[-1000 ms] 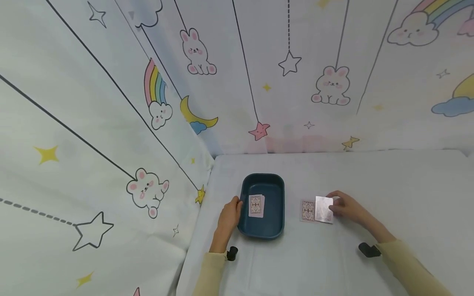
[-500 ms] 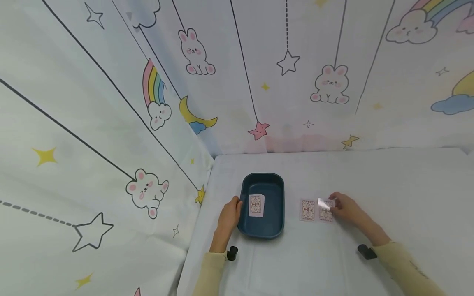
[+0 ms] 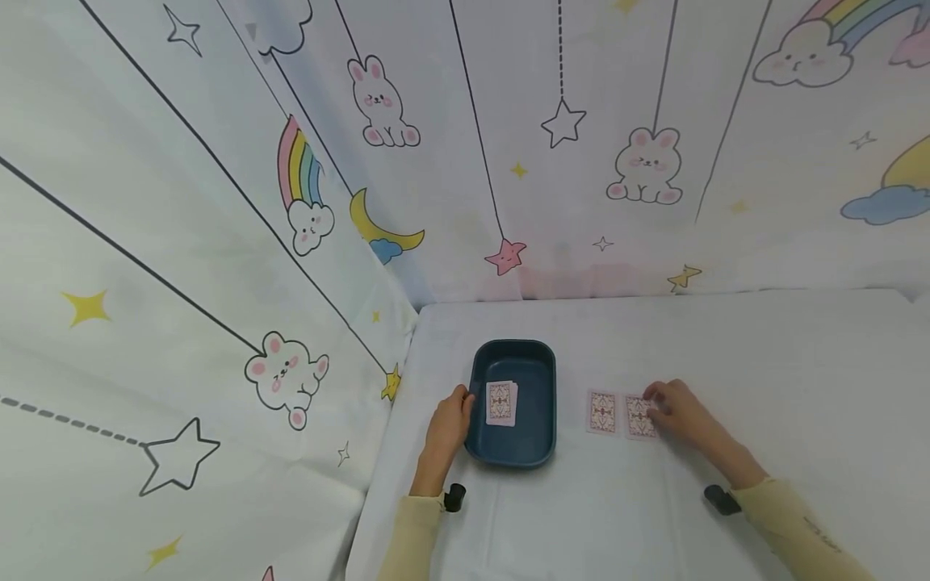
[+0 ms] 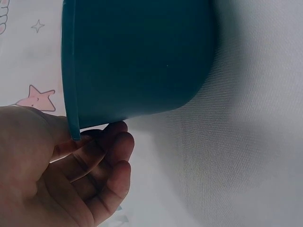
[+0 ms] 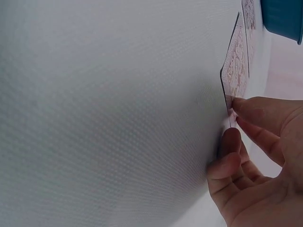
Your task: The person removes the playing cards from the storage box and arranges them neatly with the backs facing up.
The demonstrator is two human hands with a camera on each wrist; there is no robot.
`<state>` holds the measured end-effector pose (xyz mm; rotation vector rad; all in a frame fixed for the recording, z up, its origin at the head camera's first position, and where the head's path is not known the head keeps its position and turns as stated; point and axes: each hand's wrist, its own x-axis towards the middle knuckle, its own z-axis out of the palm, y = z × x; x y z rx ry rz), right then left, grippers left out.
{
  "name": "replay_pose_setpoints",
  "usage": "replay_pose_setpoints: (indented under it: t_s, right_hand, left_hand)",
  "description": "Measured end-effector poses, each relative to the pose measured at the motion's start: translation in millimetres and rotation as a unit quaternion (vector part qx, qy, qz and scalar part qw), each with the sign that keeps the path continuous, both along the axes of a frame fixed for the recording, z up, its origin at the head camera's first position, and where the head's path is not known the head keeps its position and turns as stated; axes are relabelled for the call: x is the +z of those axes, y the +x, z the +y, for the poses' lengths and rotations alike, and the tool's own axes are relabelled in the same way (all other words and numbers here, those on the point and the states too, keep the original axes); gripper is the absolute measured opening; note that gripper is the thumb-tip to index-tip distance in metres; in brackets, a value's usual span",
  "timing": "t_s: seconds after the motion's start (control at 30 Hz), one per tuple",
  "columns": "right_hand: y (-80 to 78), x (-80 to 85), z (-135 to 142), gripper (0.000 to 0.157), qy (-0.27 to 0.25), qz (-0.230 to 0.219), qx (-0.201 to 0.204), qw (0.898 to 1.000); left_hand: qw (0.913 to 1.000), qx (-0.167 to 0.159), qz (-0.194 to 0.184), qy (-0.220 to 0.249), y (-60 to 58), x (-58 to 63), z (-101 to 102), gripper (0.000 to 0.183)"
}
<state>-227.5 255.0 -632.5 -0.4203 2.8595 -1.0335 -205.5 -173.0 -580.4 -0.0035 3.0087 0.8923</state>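
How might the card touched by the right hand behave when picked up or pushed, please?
The card would probably be light and somewhat bendy, as its edge looks thin. Being flat, it would likely slide rather than roll.

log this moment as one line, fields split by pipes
left hand: grips tray rim | right hand: pinches right card | left card: flat on table | stacked cards: in tray

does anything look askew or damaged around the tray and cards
Nothing looks damaged or spilled. Only the card stack in the tray is slightly uneven: pale edges peek out at its right in the head view.
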Motion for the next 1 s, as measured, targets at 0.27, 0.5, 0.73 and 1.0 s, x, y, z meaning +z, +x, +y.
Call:
replay_pose_setpoints:
  t_s: [0.27,0.5,0.73,1.0]
  right_hand:
    - [5.1,3.8,-3,0.02,0.016,0.005,-0.011,1.0]
    - [7.1,7.8,-9,0.022,0.014,0.035,-0.014,0.999]
    - [1.9,26.5,-37,0.025,0.008,0.043,0.003,0.999]
    - [-3.8,56.3,-107,0.027,0.015,0.06,0.049,0.997]
  left_hand:
    - [1.0,0.0,0.004,-0.002,0.0,-1.9,0,0.018]
    - [1.0,0.002,0.003,0.005,2.0,-1.3,0,0.017]
    - [0.9999,-0.005,0.008,0.006,1.4,-0.1,-1,0.017]
    - [0.9999,-0.006,0.007,0.013,1.1,-1.5,-2,0.018]
